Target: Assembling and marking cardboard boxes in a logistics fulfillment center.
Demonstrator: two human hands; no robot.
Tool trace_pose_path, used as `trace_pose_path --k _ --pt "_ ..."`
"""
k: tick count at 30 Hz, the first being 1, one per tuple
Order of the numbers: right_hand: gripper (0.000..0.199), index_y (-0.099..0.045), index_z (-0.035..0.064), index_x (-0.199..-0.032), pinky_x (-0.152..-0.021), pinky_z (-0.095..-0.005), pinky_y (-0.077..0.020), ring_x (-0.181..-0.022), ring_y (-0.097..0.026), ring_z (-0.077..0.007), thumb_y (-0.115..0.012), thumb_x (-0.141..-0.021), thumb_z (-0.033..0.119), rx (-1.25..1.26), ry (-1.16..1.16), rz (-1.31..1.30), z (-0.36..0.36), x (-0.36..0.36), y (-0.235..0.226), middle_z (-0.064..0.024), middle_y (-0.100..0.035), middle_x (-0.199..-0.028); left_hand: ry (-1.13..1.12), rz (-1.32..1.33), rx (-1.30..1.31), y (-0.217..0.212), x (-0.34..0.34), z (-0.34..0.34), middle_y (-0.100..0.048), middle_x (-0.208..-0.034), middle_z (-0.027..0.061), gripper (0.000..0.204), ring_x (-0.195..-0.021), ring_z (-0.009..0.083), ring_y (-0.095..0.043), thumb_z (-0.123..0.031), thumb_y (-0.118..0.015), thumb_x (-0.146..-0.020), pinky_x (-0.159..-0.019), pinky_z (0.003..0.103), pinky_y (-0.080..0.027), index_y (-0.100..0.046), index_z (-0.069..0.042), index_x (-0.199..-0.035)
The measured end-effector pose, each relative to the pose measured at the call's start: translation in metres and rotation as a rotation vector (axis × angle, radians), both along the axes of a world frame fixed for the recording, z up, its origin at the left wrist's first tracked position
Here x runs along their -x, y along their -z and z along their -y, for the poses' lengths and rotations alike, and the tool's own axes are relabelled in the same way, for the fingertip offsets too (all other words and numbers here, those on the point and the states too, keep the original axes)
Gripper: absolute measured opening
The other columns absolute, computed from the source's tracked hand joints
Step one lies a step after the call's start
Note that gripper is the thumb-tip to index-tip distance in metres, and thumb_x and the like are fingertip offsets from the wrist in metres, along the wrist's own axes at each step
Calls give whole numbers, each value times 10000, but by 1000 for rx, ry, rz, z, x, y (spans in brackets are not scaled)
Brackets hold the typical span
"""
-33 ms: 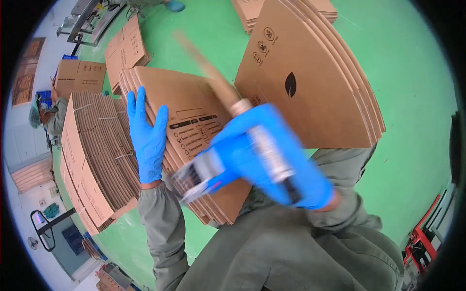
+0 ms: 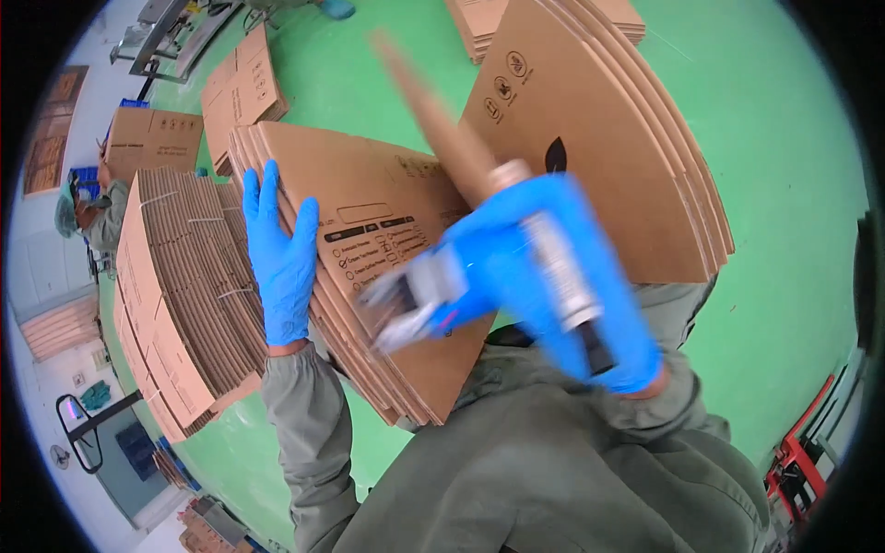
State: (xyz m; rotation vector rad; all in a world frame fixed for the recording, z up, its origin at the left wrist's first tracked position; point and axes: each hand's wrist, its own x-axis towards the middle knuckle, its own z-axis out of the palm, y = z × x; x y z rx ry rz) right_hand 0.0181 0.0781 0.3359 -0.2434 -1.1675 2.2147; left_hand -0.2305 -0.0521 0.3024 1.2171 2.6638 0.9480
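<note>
Flattened cardboard cartons stand on edge in front of me: a left stack (image 2: pixel 359 170) with printed check lines, and a right stack (image 2: pixel 645 203) with a dark leaf mark. My left hand (image 2: pixel 282 258), in a blue glove, lies along the left stack's edges with its fingers stretched and spread. Over the gap between the stacks, my gloved right hand (image 2: pixel 553 286) is closed round a hand tool with a blurred silver-and-dark head (image 2: pixel 415 300). A pale cylinder (image 2: pixel 558 267) with a black end shows against the same hand. Beyond it sticks out a blurred tan strip (image 2: pixel 433 106). The tool's exact kind is unclear.
Left of me stands a large strapped bundle of flat cartons (image 2: pixel 198 267). More cartons (image 2: pixel 244 88) lie farther off on the green floor (image 2: pixel 784 184). Another person (image 2: pixel 106 217) is at the far left. Red metal equipment (image 2: pixel 802 461) stands at the lower right.
My right hand has shifted right with the tool, away from my left hand; the tan strip has moved right too. My left hand stays in place on the carton edges.
</note>
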Motion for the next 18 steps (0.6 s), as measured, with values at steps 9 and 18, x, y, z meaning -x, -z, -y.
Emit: trace_pose_path --k 9,18 --pt "354 -460 14 -1106 -745 -324 -496 -819 -586 -161 -648 -871 200 -41 99 577 -67 90 198 -109 -584 -883 56 79 -101 2 2 -3 -200 -1553 168 585 -1445 283 -187 -86 -578 -890 -1167 390 -186 -385 -78 -1442" --pt "388 -445 41 -1087 -650 -290 -484 -789 -590 -164 -686 -789 107 -292 -424 605 -78 122 192 -103 -569 -932 79 127 -159 5 13 14 -221 -1548 170 561 -1449 270 -177 -13 -505 -873 -1177 383 -155 -413 -59 -1425"
